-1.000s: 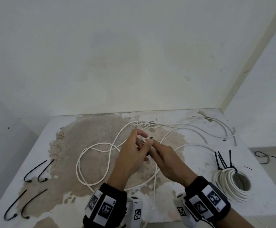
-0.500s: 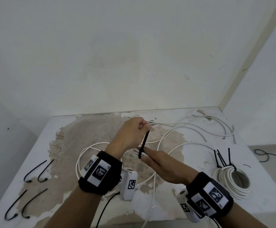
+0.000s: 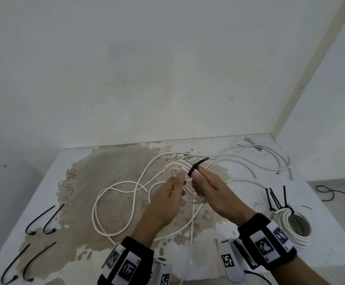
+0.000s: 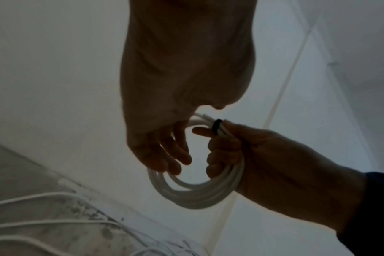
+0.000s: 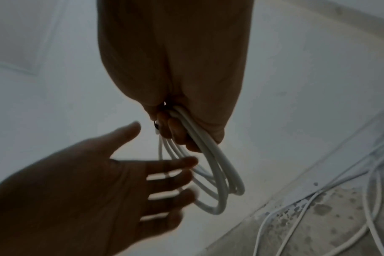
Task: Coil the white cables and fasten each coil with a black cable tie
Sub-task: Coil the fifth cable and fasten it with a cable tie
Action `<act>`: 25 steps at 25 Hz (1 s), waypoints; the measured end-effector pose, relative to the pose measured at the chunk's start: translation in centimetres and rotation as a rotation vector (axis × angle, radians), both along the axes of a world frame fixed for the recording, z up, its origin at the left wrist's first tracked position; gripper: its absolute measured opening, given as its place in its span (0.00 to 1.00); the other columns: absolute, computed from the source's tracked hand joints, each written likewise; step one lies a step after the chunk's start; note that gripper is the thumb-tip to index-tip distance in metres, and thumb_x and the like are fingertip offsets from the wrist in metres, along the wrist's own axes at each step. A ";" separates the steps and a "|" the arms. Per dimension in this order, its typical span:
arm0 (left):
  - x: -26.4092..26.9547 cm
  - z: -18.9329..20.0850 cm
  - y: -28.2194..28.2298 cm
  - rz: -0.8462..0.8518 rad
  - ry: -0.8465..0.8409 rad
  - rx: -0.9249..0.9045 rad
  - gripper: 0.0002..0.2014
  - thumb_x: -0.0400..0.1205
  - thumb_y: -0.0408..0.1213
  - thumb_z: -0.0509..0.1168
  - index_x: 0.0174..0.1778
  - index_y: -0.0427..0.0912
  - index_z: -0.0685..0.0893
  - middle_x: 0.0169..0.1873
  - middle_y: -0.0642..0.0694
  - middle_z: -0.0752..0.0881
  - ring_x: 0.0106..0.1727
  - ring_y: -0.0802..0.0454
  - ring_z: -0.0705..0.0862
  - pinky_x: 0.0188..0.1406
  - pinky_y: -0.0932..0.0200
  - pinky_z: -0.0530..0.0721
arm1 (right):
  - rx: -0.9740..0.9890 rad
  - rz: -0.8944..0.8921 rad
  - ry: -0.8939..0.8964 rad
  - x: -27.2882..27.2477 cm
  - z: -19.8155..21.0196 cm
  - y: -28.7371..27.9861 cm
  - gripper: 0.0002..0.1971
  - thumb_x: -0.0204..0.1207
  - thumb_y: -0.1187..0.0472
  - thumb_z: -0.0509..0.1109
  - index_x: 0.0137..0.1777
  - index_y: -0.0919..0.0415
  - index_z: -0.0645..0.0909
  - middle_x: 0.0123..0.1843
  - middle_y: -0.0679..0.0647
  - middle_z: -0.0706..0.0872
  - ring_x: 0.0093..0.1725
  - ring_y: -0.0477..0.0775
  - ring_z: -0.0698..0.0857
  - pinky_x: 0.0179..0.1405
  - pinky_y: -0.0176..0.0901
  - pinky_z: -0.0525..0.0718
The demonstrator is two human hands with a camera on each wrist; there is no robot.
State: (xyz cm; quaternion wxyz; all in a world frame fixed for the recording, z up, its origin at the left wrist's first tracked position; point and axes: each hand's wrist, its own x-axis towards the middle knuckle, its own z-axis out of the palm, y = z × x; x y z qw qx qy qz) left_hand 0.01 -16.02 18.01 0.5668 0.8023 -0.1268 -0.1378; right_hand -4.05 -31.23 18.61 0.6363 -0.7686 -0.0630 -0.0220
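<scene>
**Lighting and picture quality**

Head view: even, soft, diffuse light; the bench (image 3: 239,262) carries only faint shadows and no glare. Straight edges bow outward away from the bench. Both wrist views are dim and grainy, the left hand (image 4: 186,83) and right hand (image 5: 173,69) backlit into dark silhouettes against pale walls, fingertips motion-blurred.

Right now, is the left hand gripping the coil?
No: the left hand is open with fingers spread beside the coil, which the right hand grips.
</scene>
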 end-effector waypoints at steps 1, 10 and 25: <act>-0.1 -0.3 -0.6 -0.038 0.137 -0.075 0.27 0.78 0.69 0.47 0.48 0.57 0.85 0.43 0.56 0.89 0.47 0.60 0.88 0.54 0.58 0.83 | -0.031 0.012 0.005 0.2 -0.2 0.6 0.17 0.92 0.54 0.53 0.69 0.39 0.80 0.49 0.41 0.85 0.48 0.40 0.83 0.53 0.36 0.80; 2.0 0.6 -1.4 0.069 0.516 -0.477 0.19 0.91 0.43 0.53 0.60 0.38 0.86 0.58 0.34 0.89 0.57 0.42 0.87 0.61 0.45 0.83 | -0.334 -0.195 -0.048 0.4 -1.6 1.4 0.19 0.90 0.56 0.55 0.77 0.47 0.77 0.54 0.52 0.75 0.56 0.41 0.77 0.56 0.31 0.74; 1.8 2.7 -2.2 0.219 0.603 -0.677 0.12 0.90 0.43 0.57 0.49 0.39 0.78 0.31 0.43 0.81 0.25 0.54 0.76 0.32 0.54 0.78 | 0.108 -0.440 0.010 0.0 -0.4 1.6 0.12 0.80 0.54 0.76 0.43 0.61 0.79 0.34 0.64 0.85 0.24 0.55 0.79 0.23 0.49 0.81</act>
